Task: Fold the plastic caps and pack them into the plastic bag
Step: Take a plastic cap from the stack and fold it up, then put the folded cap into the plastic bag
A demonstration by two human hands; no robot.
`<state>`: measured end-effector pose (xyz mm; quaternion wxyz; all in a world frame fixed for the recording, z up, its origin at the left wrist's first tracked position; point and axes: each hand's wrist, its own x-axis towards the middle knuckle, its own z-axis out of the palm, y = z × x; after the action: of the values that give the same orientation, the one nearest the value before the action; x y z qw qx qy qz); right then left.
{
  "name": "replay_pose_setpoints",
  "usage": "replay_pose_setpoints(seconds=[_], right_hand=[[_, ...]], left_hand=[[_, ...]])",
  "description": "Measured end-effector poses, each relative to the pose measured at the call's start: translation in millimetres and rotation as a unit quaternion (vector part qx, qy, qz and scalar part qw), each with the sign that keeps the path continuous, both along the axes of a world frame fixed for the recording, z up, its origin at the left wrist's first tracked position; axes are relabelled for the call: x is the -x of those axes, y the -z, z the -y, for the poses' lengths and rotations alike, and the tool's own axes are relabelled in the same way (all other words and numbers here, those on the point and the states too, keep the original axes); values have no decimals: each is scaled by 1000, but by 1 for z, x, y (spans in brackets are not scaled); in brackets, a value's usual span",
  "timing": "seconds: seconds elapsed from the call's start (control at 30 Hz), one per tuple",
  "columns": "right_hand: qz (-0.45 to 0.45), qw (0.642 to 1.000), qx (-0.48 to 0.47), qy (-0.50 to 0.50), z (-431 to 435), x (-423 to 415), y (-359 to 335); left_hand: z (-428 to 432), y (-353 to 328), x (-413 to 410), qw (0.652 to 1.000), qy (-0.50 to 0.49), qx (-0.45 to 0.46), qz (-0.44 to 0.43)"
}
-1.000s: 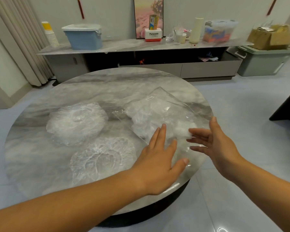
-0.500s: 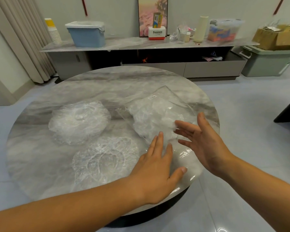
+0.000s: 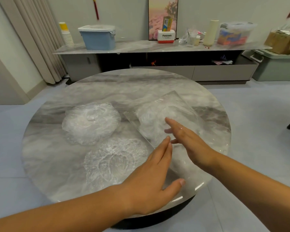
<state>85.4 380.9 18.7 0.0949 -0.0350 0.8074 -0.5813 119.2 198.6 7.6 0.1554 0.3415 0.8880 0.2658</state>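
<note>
We look down on a round marble table (image 3: pixel 57 156) that fills most of the view, with a long low sideboard (image 3: pixel 157 46) against the wall beyond it, a blue storage tub (image 3: pixel 99 39) standing on its top. On the right half of the table lies the clear plastic bag (image 3: pixel 182 111), flat and turned at an angle, one corner pointing away from us and its near end reaching close to the table's edge. Inside it, toward the far end, we see a bunched mass of crumpled clear plastic caps (image 3: pixel 149 119). Two more caps lie loose on the left half, outside the bag: the farther cap (image 3: pixel 90 123) puffed into a dome just left of the bag's long edge, and the nearer cap (image 3: pixel 114 161) spread flatter, its right rim almost at that same edge. The left hand (image 3: pixel 151 181) comes in palm down over the bag's near end, fingers straight and held together, thumb spread wide to the right, gripping nothing; the nearer cap lies just to its left. The right hand (image 3: pixel 189 141) reaches in from the right over the middle of the bag, its fingers straight and fanned apart, holding nothing, the fingertips over the packed caps. We cannot tell whether either hand presses on the bag or hangs just above it. A small white label (image 3: pixel 159 100) sits near the bag's far corner.
</note>
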Motion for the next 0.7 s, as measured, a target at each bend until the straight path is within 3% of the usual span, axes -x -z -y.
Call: replay_pose_setpoints(seconds=[0.2, 0.4, 0.7], right_hand=[[-41, 994, -91, -47, 7, 23, -7], [-1, 996, -82, -21, 7, 47, 0], [35, 997, -74, -1, 9, 65, 4]], left_hand=[[27, 0, 14, 999, 41, 2, 17], [43, 4, 18, 997, 63, 20, 46], [45, 5, 24, 997, 55, 55, 17]])
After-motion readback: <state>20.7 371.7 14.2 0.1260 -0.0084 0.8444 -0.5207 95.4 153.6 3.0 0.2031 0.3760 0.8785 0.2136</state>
